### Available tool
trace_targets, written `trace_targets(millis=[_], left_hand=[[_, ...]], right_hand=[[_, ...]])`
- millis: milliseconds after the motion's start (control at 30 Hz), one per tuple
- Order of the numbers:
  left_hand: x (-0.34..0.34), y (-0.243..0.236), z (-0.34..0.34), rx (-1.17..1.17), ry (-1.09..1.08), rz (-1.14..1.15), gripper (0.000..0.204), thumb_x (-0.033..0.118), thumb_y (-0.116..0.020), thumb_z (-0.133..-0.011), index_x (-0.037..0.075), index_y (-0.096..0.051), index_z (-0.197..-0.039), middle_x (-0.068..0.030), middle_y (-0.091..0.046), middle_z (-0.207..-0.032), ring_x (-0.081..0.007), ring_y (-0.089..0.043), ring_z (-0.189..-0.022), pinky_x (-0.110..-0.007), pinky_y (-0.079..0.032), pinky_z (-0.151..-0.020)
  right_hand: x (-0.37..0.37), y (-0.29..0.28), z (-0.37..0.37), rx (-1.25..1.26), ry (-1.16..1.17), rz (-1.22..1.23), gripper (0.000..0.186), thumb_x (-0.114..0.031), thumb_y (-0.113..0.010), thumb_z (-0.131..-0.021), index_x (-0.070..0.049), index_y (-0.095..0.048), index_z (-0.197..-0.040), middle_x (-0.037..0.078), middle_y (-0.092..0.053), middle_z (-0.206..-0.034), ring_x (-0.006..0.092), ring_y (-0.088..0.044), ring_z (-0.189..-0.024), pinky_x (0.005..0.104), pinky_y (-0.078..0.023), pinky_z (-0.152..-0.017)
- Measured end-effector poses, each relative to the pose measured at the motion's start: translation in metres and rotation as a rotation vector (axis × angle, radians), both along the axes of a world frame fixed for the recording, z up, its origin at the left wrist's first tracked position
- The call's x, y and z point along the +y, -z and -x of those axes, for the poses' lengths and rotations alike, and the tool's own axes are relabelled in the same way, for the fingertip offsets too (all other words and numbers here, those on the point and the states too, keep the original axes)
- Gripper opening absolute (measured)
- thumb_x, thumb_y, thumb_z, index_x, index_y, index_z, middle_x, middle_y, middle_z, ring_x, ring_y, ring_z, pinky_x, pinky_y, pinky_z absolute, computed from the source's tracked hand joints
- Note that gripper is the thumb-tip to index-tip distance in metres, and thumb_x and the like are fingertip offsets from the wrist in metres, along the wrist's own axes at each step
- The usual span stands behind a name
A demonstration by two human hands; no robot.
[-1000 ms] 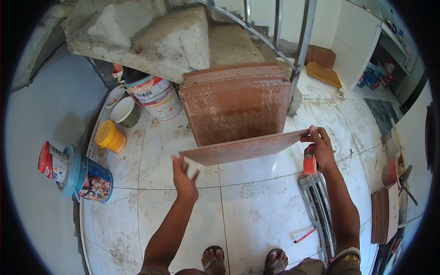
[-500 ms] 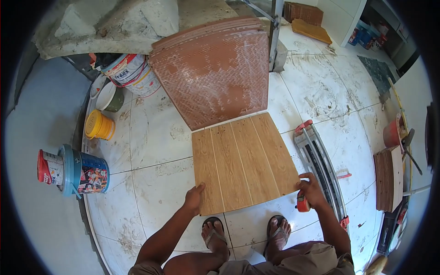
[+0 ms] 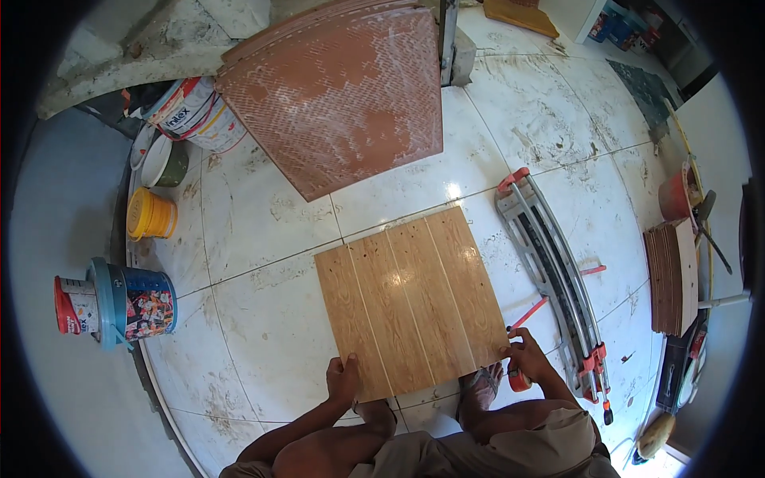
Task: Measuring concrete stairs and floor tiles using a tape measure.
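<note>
Left hand [image 3: 344, 378], right hand [image 3: 527, 356] grip wood-look tile [image 3: 410, 299].

Left hand [image 3: 344, 379]: I see it low and forward, fingers curled, thumb on top, gripping.
Right hand [image 3: 527, 355]: fingers bent, pinching, knuckles up.
Forearms: both bare, reaching up from the lower edge, elbows bent.
Legs: knees folded, bare feet between the hands.
</note>
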State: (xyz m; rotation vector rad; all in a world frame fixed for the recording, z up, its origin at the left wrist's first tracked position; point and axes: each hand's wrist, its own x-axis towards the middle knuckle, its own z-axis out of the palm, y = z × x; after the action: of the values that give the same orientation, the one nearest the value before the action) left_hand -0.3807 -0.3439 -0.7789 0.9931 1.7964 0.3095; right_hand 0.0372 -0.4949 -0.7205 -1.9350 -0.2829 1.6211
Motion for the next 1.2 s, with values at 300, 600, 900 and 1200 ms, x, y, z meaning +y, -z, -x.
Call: trace_targets(millis=[300, 600, 900, 1200], left_hand=[[0.061, -0.041, 0.014, 0.523, 0.827, 0.058, 0.054, 0.054, -0.075, -0.086, 0.003, -0.064, -0.07, -0.0142, -0.068, -0.08, -0.0285, -0.065, -0.07, -0.045, -0.052, -0.066], [0.125, -0.031, -0.147, 0.098, 1.387, -0.719, 0.087, 0.057, -0.059, -0.095, -0.001, -0.032, -0.155, -0.0212, -0.025, -0.165, -0.0354, -0.018, -0.155, -0.054, -0.014, -0.125], [0.206, 0.016, -0.187, -0.032, 1.463, -0.749, 0.095, 0.057, -0.063, -0.093, 0.001, -0.024, -0.158, -0.0196, -0.017, -0.168, -0.0315, -0.014, -0.157, -0.053, -0.003, -0.127], [0.274, 0.027, -0.002, 0.909, 0.812, -0.772, 0.095, 0.052, -0.057, -0.098, -0.002, -0.012, -0.161, -0.0236, -0.003, -0.169, -0.0397, -0.002, -0.157, -0.067, 0.003, -0.12]], right_hand=[[-0.007, 0.004, 0.007, -0.013, 0.045, 0.042, 0.047, -0.017, -0.074, -0.089, -0.006, -0.044, -0.124, 0.011, -0.065, -0.084, 0.0167, -0.059, -0.069, 0.0332, -0.049, -0.065], [-0.003, 0.005, 0.013, -0.064, 0.046, 0.042, 0.047, -0.016, -0.074, -0.089, -0.005, -0.043, -0.123, 0.013, -0.066, -0.082, 0.0175, -0.061, -0.064, 0.0321, -0.048, -0.058], [-0.01, 0.011, 0.012, -0.106, 0.04, 0.084, 0.049, -0.015, -0.073, -0.091, -0.006, -0.04, -0.126, 0.012, -0.066, -0.081, 0.0173, -0.063, -0.066, 0.033, -0.051, -0.061], [0.004, 0.001, 0.007, -0.274, -0.093, 0.136, 0.039, -0.022, -0.074, -0.088, 0.001, -0.057, -0.114, 0.021, -0.071, -0.099, 0.0243, -0.072, -0.079, 0.0375, -0.056, -0.072]])
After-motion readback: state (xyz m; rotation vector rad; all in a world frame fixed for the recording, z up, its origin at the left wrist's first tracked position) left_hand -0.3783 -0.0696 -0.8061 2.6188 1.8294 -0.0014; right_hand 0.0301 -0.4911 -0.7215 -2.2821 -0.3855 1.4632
